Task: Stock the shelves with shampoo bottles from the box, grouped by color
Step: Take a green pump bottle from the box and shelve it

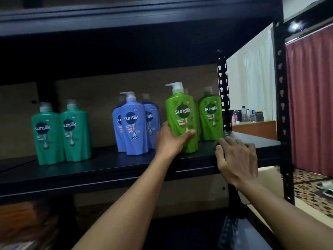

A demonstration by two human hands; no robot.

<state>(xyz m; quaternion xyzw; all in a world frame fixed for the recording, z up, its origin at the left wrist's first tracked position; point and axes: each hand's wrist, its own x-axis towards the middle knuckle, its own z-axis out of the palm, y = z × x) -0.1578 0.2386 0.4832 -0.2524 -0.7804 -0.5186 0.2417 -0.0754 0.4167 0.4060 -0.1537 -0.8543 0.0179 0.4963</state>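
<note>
Black metal shelf (108, 168) carries teal bottles (48, 141) at the left and blue bottles (134, 123) mid-row. My left hand (171, 141) grasps the front lime-green bottle (182, 114), which stands upright on the shelf beside another lime bottle (210, 118). My right hand (236, 159) rests loose-fingered on the shelf edge, holding nothing.

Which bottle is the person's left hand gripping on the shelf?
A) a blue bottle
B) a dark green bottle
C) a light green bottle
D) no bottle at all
C: the left hand grips the front light green bottle, which stands to the right of the blue bottles.
</note>
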